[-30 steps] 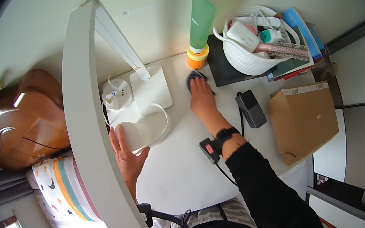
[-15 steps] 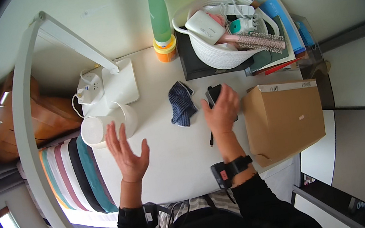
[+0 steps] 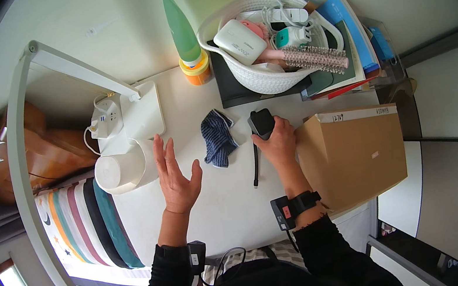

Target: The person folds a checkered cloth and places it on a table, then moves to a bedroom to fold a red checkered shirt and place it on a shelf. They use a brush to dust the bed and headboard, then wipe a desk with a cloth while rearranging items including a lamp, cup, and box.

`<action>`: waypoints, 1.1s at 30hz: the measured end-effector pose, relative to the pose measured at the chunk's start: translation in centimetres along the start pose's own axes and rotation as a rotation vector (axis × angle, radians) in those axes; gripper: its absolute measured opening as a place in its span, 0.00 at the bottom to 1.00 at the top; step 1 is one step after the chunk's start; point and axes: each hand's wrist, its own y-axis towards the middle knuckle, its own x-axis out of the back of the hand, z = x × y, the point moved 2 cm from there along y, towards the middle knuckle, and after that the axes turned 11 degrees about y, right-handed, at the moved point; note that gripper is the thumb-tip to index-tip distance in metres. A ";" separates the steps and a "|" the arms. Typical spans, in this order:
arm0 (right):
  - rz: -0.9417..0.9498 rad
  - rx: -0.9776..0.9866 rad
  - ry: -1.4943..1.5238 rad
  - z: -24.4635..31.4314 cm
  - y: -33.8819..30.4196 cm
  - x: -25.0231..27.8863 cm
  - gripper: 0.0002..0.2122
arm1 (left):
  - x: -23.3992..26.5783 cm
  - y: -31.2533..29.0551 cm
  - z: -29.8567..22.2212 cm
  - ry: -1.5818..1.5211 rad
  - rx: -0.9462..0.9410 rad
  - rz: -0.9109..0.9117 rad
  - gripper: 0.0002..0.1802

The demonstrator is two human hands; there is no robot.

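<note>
Right hand point(image 3: 279, 142) grips black device point(image 3: 262, 123) (left hand point(image 3: 180, 190) splayed).

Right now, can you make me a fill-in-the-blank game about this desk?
The right hand grips the smooth boxy device, coloured ____.
The open left hand holds ____.
Of the two hands, the brown cardboard box is nearer the ____ one.
The round orange jar has a lid coloured ____.

Missing words: black; nothing; right; yellow.
</note>
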 end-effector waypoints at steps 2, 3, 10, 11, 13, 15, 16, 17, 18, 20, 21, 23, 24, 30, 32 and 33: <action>0.022 -0.052 0.054 0.1 0.3 -0.1 0.33 | -0.1 -0.3 0.4 -0.011 0.027 -0.003 0.40; 0.021 -0.054 0.051 0.1 0.4 -0.2 0.33 | -0.1 -0.5 0.7 -0.005 0.034 -0.002 0.41; 0.003 -0.117 0.008 0.9 0.5 -1.9 0.32 | 0.6 -0.9 4.0 0.032 0.053 0.017 0.40; -0.011 -0.125 -0.004 1.0 0.4 -2.2 0.32 | 0.7 -0.9 4.4 0.029 0.047 0.011 0.40; -0.028 -0.108 -0.006 1.3 0.4 -2.5 0.32 | 0.8 -1.0 5.0 0.007 0.058 0.013 0.40; -0.031 -0.104 -0.015 1.4 0.3 -2.8 0.32 | 0.9 -1.1 5.3 0.021 0.058 0.013 0.40; -0.031 -0.102 -0.022 1.4 0.3 -2.9 0.32 | 0.9 -1.1 5.4 0.023 0.058 0.015 0.40; -0.044 -0.083 -0.022 1.3 0.3 -3.0 0.32 | 0.8 -1.0 5.4 0.020 0.057 0.018 0.40; -0.025 -0.111 -0.029 1.2 0.4 -3.1 0.31 | 0.8 -0.9 5.3 0.018 0.056 0.020 0.40; -0.012 -0.135 -0.029 1.0 0.8 -3.1 0.31 | 0.7 -0.5 5.1 0.010 0.054 0.023 0.40; -0.014 -0.146 -0.024 1.0 1.1 -3.1 0.31 | 0.5 -0.1 5.0 0.005 0.053 0.024 0.40; 0.000 -0.209 -0.039 1.1 1.8 -2.8 0.30 | 0.2 0.8 4.6 -0.010 0.048 0.030 0.39; -0.012 -0.178 -0.002 1.4 2.1 -2.6 0.30 | 0.0 1.4 4.5 -0.014 0.044 0.029 0.39; -0.261 0.299 0.030 5.3 0.0 -1.7 0.29 | -2.4 5.4 5.2 -0.163 0.171 0.082 0.41; -0.077 0.531 0.159 6.9 -1.1 -3.5 0.24 | -4.5 7.7 5.8 -0.291 0.287 0.106 0.44; 0.030 0.613 0.205 7.7 -1.5 -4.9 0.23 | -5.7 8.9 6.0 -0.357 0.332 0.106 0.46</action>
